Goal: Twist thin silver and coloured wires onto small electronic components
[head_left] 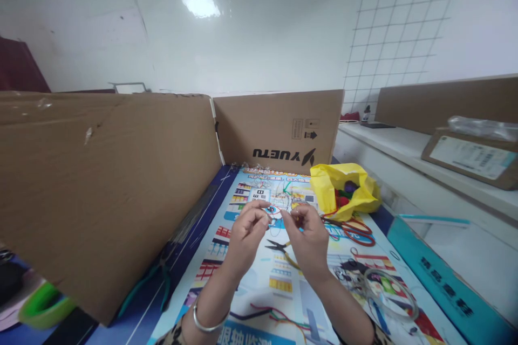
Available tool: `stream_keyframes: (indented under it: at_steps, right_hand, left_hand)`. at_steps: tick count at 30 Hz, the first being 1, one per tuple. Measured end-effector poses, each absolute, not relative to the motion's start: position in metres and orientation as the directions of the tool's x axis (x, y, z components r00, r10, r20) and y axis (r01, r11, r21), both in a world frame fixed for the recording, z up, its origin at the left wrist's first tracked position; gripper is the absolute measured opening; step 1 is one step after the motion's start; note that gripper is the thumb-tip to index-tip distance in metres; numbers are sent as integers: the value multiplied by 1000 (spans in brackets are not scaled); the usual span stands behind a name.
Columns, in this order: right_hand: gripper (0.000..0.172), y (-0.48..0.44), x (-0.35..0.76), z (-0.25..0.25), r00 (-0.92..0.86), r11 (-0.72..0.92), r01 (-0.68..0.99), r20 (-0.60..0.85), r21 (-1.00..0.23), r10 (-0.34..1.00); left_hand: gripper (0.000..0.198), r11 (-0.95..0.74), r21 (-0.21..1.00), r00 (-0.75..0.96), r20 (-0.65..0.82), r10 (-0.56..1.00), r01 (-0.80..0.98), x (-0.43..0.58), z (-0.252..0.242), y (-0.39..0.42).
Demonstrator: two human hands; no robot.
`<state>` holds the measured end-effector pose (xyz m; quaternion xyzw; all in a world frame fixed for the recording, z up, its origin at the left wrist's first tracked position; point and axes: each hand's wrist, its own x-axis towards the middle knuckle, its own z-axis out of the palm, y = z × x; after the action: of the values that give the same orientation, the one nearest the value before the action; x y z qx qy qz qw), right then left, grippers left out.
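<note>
Above the printed sheet (pixel 251 285), my left hand (pixel 247 232) and my right hand (pixel 309 240) face each other, a small gap apart. Both are closed, thumb against fingers in a pinch. A very thin strand seems to run between the fingertips, too fine to name. Just below the hands lie pliers (pixel 278 246) with dark jaws and yellow handles, partly covered by my right hand. Red-handled scissors (pixel 358 232) rest to the right of that hand. Behind the hands, thin tangled wire (pixel 279 188) is spread over the sheet.
A yellow bag (pixel 324 183) holding coloured balls stands back right. Coloured cords (pixel 279 317) lie in front, a clear coil (pixel 410 307) at right. Cardboard panels (pixel 121 188) wall the left and back. A teal box (pixel 445 291) flanks the right; teal-handled pliers (pixel 165 283) lie left.
</note>
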<state>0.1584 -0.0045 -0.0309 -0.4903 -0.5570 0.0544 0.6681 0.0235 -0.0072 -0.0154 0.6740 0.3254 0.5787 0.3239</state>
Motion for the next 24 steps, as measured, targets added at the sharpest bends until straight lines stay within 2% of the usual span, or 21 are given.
stream_keyframes:
  at_steps: [5, 10, 15, 24]
  right_hand:
    - [23, -3, 160, -32, 353, 432, 581, 692, -689, 630]
    - [20, -1, 162, -32, 344, 417, 583, 677, -697, 651]
    - [21, -10, 161, -25, 326, 502, 502, 691, -704, 645]
    - [20, -21, 161, -22, 346, 585, 245, 633, -773, 692]
  left_hand:
    - [19, -515, 855, 235, 514, 825, -62, 23, -20, -7]
    - [19, -428, 866, 312, 494, 811, -258, 24, -26, -4]
    - [16, -440, 845, 260, 518, 815, -303, 21, -29, 1]
    - [13, -544, 810, 255, 585, 770, -218, 14, -32, 9]
